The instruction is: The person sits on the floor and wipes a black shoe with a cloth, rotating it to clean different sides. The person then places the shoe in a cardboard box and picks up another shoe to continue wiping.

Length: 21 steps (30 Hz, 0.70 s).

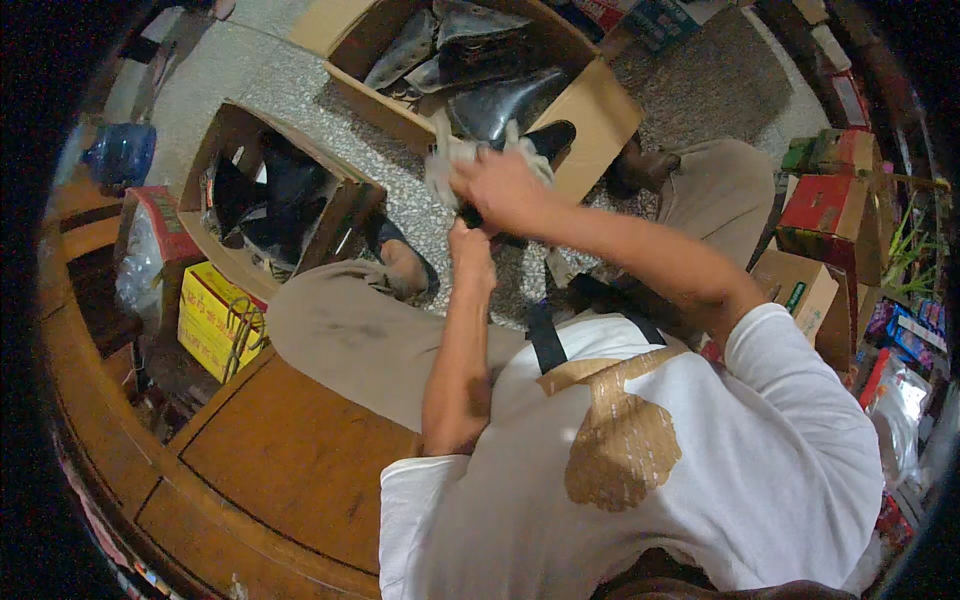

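Note:
My left hand is closed round the near end of a black piece that looks like a bicycle saddle. Its far end is rounded and sticks out to the right; the cloth and my hands hide most of it. Over that piece my right hand grips a pale grey cloth, which bunches up on both sides of the fingers. Just beyond, an open cardboard box holds several glossy dark saddle-like pieces. A second open cardboard box, left of my hands, holds more black pieces.
My knees flank the speckled floor. At left are a yellow box with a metal wire piece on it, a wooden cabinet and a blue water bottle. Red and brown cartons are stacked at right. A dark mat lies behind.

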Tool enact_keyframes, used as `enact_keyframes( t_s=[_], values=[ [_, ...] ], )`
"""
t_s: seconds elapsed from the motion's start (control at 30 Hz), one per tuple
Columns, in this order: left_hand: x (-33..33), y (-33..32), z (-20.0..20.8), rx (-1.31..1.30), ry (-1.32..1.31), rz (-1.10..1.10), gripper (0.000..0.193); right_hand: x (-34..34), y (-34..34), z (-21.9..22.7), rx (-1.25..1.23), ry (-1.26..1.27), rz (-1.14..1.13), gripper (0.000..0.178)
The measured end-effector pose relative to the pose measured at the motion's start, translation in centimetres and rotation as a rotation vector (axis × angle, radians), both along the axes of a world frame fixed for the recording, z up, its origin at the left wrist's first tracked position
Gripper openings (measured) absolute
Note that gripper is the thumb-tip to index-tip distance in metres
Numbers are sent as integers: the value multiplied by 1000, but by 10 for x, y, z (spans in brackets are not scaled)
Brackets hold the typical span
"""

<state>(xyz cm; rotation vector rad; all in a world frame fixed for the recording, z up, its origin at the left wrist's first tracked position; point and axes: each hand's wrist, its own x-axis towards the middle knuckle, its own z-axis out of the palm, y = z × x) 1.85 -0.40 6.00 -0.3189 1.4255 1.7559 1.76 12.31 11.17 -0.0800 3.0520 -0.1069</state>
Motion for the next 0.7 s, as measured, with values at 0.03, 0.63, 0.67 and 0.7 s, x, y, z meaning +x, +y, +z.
enact_keyframes(
  t_s=[0.03,0.63,0.67,0.7],
  values=[
    [0,2,-10,22,-138,144,37,17,-6,5,7,35,51,35],
    [5,16,2,1,-76,223,37,43,-1,-7,-69,270,129,32],
    [6,15,3,-9,-8,175,35,38,1,-8,-61,262,120,33],
    [8,12,0,6,-1,143,36,24,4,-11,-58,261,112,34]
  ],
)
